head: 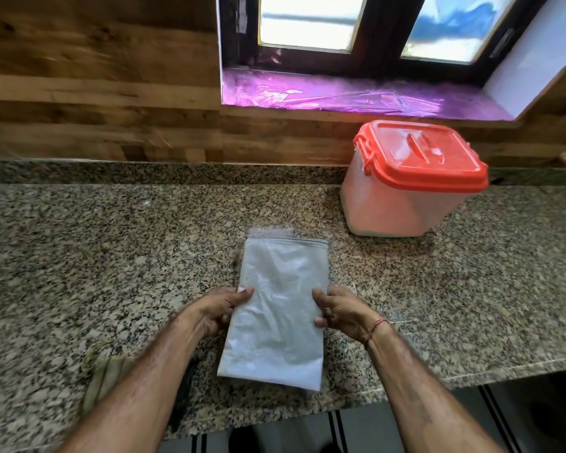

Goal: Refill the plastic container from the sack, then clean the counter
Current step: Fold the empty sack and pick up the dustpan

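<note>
A flat, folded white woven sack (pixel 280 308) lies on the speckled granite counter (pixel 111 243) in front of me. My left hand (pixel 218 308) grips its left edge and my right hand (pixel 340 313) grips its right edge, thumbs on top. At the back right stands the translucent plastic container (pixel 402 201) with an orange-red lid (pixel 428 156) clipped shut. White contents show through its lower part.
A brownish cloth (pixel 107 379) lies on the counter under my left forearm. The counter's front edge (pixel 471 374) runs below my right arm. Behind are a wood-panelled wall (pixel 95 93) and a window sill covered in purple film (pixel 356 96).
</note>
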A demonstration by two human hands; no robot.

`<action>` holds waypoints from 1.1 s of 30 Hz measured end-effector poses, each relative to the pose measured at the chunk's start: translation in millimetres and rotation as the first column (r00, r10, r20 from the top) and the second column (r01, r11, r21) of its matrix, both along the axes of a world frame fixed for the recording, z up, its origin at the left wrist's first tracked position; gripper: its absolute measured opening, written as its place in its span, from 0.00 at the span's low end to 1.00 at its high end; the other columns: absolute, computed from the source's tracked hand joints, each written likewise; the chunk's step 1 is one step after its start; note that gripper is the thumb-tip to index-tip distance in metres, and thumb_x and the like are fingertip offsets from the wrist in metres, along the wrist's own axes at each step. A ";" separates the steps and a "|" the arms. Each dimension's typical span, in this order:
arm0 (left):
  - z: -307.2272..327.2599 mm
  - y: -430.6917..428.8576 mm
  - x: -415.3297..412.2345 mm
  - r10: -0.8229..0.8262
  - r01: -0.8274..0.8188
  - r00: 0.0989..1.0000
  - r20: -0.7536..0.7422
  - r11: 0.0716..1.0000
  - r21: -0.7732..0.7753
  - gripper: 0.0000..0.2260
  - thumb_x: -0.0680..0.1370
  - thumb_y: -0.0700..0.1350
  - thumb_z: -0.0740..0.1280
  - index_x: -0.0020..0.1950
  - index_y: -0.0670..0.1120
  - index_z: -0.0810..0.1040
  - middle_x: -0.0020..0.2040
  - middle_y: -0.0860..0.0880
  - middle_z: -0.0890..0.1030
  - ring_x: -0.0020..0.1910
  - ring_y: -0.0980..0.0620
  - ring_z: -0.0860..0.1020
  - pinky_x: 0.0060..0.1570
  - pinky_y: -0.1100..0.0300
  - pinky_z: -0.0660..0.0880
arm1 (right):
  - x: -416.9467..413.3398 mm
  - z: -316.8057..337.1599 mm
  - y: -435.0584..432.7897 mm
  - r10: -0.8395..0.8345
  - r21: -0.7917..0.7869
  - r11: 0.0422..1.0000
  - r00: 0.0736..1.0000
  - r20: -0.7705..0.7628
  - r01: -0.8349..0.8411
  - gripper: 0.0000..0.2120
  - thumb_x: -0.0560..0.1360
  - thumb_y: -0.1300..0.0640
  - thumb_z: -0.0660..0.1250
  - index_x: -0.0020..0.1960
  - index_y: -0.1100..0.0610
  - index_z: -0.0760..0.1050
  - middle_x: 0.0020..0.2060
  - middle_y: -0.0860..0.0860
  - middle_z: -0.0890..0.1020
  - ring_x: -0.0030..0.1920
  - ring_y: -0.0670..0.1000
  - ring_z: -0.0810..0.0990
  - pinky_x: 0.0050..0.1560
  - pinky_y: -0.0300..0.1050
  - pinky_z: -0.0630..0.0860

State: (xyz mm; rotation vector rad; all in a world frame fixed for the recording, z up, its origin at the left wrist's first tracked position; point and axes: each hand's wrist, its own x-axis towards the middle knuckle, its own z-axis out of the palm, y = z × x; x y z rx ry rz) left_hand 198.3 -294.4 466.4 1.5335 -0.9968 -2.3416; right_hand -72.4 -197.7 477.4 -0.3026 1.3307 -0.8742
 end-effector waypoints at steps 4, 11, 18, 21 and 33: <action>3.0 3.5 -11.7 0.061 -0.012 0.974 0.218 0.975 -0.223 0.07 0.78 0.42 0.71 0.43 0.41 0.78 0.30 0.50 0.80 0.23 0.57 0.74 0.22 0.65 0.71 | 10.8 -0.4 -3.3 -0.073 0.091 0.993 0.996 -0.060 0.078 0.13 0.78 0.55 0.69 0.53 0.66 0.77 0.54 0.58 0.84 0.43 0.53 0.86 0.37 0.46 0.86; 30.5 -3.1 -22.5 0.261 -0.209 0.954 0.145 0.931 -0.298 0.13 0.74 0.51 0.75 0.46 0.41 0.81 0.38 0.42 0.84 0.28 0.49 0.80 0.27 0.61 0.80 | 24.1 22.5 -20.4 -0.227 -0.090 0.973 0.946 -0.232 0.212 0.21 0.72 0.48 0.71 0.49 0.67 0.78 0.47 0.59 0.86 0.44 0.58 0.86 0.43 0.50 0.85; 59.3 -15.1 -36.1 0.431 -0.268 0.888 0.163 0.770 -0.578 0.29 0.74 0.65 0.72 0.55 0.38 0.78 0.50 0.38 0.86 0.43 0.42 0.86 0.39 0.53 0.84 | 25.5 53.9 -50.5 -0.352 -0.326 0.919 0.839 -0.416 0.224 0.17 0.78 0.52 0.70 0.34 0.58 0.74 0.37 0.55 0.84 0.40 0.53 0.86 0.46 0.51 0.84; 46.1 10.9 -34.1 0.415 -0.220 0.882 0.223 0.781 -0.584 0.16 0.82 0.50 0.67 0.58 0.37 0.79 0.47 0.42 0.85 0.37 0.53 0.82 0.27 0.64 0.79 | 27.5 19.6 -34.0 -0.281 -0.238 0.954 0.825 -0.489 0.184 0.12 0.77 0.54 0.70 0.38 0.59 0.79 0.45 0.60 0.86 0.50 0.60 0.86 0.52 0.57 0.84; -11.9 47.1 -27.4 0.319 -0.015 0.801 0.507 0.857 -0.516 0.23 0.69 0.51 0.81 0.53 0.54 0.69 0.48 0.51 0.80 0.45 0.48 0.83 0.46 0.47 0.84 | 21.8 -44.7 2.0 0.038 0.065 0.998 0.716 -0.697 0.011 0.14 0.71 0.52 0.77 0.52 0.55 0.77 0.47 0.49 0.82 0.46 0.50 0.82 0.39 0.39 0.75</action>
